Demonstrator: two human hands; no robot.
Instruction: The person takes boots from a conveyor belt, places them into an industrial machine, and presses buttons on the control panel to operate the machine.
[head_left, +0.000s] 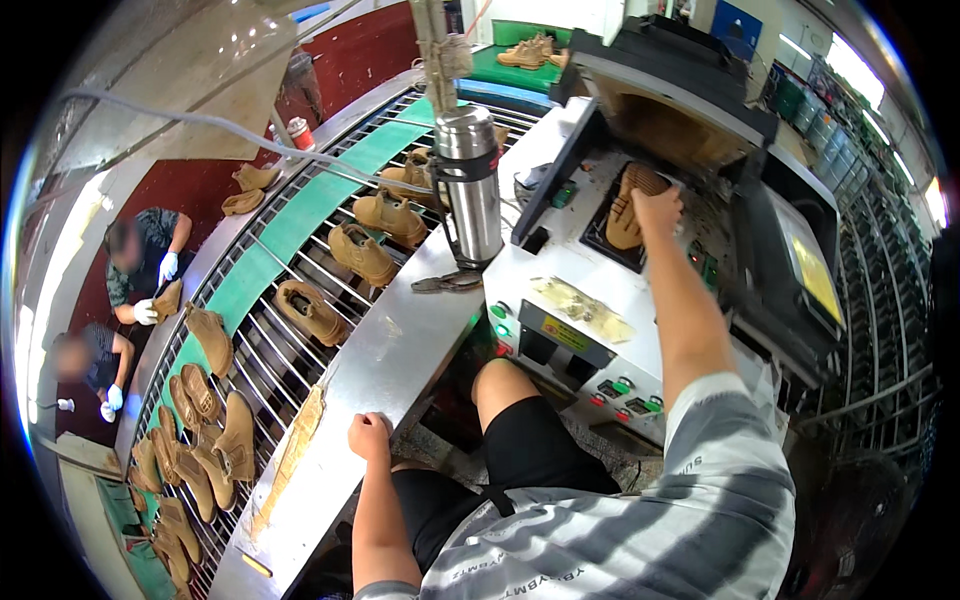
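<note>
My right hand (659,213) reaches into the open machine (590,280) and grips a tan shoe (625,215). The shoe lies with its patterned sole up on a black pad inside the machine. Part of it is hidden behind my fingers. My left hand (369,436) is curled into a fist near the edge of the metal tabletop (385,345), and I see nothing in it. A steel thermos (468,190) stands on that tabletop beside the machine, with a dark tool (447,283) lying close to its base.
Beyond the tabletop runs a roller conveyor (268,350) with a green strip and several tan boots and shoes. Two people in gloves are at its far left side; one holds a boot (168,300). The machine's raised dark cover (680,90) and side panel (795,265) flank my right arm.
</note>
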